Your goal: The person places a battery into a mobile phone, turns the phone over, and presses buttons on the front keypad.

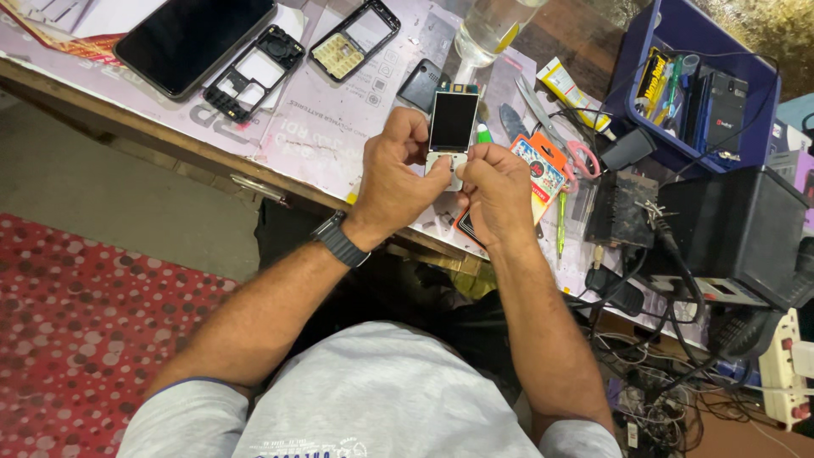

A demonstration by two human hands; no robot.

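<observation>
Both hands hold a small phone circuit board with a dark screen (453, 121) upright over the workbench edge. My left hand (392, 174), with a dark watch on its wrist, grips the board's left side and lower end. My right hand (498, 191) pinches the white lower part of the board from the right. The thumbs meet at the bottom of the board.
On the bench lie a black smartphone (193, 38), two empty phone frames (254, 72) (354, 38), a dark back cover (418, 85), a clear bottle (492, 30), scissors (555, 127), a blue tray of tools (704, 80), a black box (733, 229) and tangled cables (670, 373).
</observation>
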